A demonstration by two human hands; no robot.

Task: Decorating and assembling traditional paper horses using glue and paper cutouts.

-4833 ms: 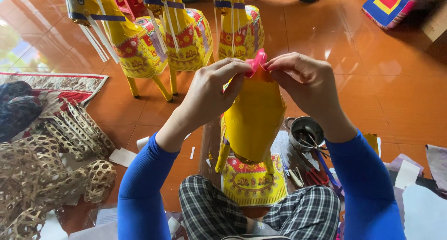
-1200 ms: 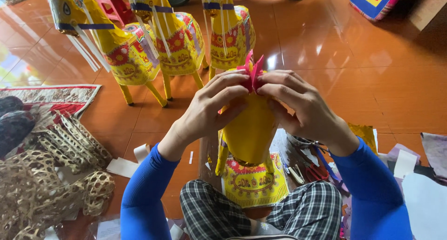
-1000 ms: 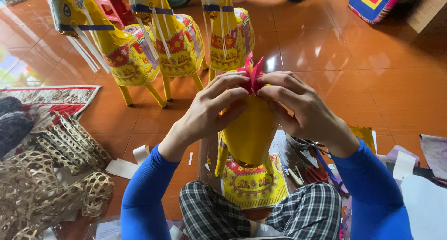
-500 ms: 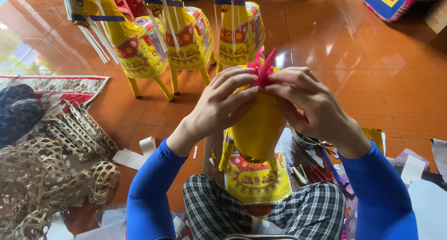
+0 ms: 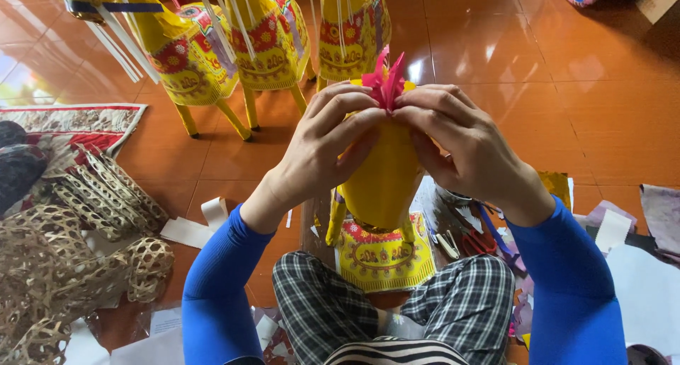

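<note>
Head view: both hands pinch pink tuft (image 5: 384,84)

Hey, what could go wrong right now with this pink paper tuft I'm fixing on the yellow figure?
1. Both the left hand and the right hand pinch the pink paper tuft at its base; thin paper could tear or crumple if squeezed hard.
2. The yellow paper figure stands between your knees with nothing else bracing it, so downward pressure might dent or tip it.
3. The scissors lie near your right forearm and could snag a sleeve.
</note>
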